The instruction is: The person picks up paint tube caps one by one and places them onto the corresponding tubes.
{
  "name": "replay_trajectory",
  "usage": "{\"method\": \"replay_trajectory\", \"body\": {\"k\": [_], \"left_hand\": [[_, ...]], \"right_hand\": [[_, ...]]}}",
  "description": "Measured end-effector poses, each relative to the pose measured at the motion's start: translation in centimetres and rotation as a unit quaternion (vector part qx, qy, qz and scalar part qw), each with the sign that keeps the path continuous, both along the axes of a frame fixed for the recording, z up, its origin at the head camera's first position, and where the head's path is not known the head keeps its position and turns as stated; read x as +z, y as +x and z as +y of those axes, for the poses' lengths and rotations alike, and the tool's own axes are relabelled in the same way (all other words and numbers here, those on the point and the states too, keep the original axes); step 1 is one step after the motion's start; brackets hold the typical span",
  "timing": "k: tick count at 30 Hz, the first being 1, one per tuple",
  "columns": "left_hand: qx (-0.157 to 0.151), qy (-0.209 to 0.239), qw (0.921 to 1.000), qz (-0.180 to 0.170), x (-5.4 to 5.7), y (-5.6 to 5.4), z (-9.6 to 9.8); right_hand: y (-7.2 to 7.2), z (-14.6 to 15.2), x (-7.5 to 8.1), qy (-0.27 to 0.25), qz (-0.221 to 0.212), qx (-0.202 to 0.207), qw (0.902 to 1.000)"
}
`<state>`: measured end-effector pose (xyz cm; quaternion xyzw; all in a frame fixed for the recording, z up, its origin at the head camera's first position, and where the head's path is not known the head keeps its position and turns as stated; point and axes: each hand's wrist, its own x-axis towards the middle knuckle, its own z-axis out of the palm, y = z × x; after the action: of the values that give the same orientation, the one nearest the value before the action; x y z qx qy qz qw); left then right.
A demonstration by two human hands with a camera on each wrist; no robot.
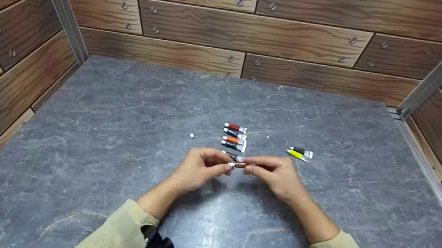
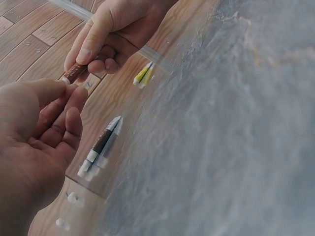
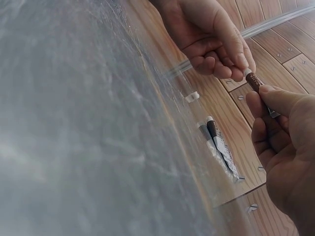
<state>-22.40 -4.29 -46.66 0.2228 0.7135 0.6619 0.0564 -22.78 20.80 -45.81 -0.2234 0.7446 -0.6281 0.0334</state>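
Both hands hold one small brown paint tube [image 1: 240,165] level above the table. My left hand [image 1: 199,165] pinches its white cap end between thumb and forefinger. At the other end, my right hand [image 1: 281,178] pinches the tube's body. The right wrist view shows the brown tube [image 3: 253,81] with light lettering, its crimped end poking past the right thumb. Just behind the fingers lies a dark tube [image 1: 233,157], partly hidden. Farther back, a red tube [image 1: 235,128], a dark blue tube [image 1: 235,134], an orange tube [image 1: 233,140] and a dark green tube [image 1: 232,146] lie in a row.
To the right, a black tube [image 1: 303,152] and a yellow tube [image 1: 296,154] lie side by side. A small white piece [image 1: 191,136], perhaps a cap, sits left of the row. The grey marbled table [image 1: 96,159] is bordered by wood-patterned walls [image 1: 199,26] and metal posts.
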Motion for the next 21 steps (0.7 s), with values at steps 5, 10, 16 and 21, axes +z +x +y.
{"method": "replay_trajectory", "body": {"k": [5, 10, 16, 21], "left_hand": [[0.012, 0.009, 0.9998, 0.011, 0.06, 0.04, 0.07], [0.022, 0.009, 0.9995, 0.02, 0.11, 0.08, 0.08], [0.025, 0.025, 0.9993, 0.008, 0.07, 0.0, 0.23], [0.018, 0.02, 0.9996, -0.01, 0.01, -0.02, 0.19]], "right_hand": [[-0.02, 0.01, 0.03, -0.001, 0.001, 0.002, 1.0], [-0.01, 0.04, 0.01, 0.0, 0.01, 0.006, 0.9999], [-0.07, 0.0, -0.15, -0.001, 0.026, 0.01, 0.9996], [-0.11, 0.03, -0.28, -0.004, 0.031, 0.009, 0.9995]]}}
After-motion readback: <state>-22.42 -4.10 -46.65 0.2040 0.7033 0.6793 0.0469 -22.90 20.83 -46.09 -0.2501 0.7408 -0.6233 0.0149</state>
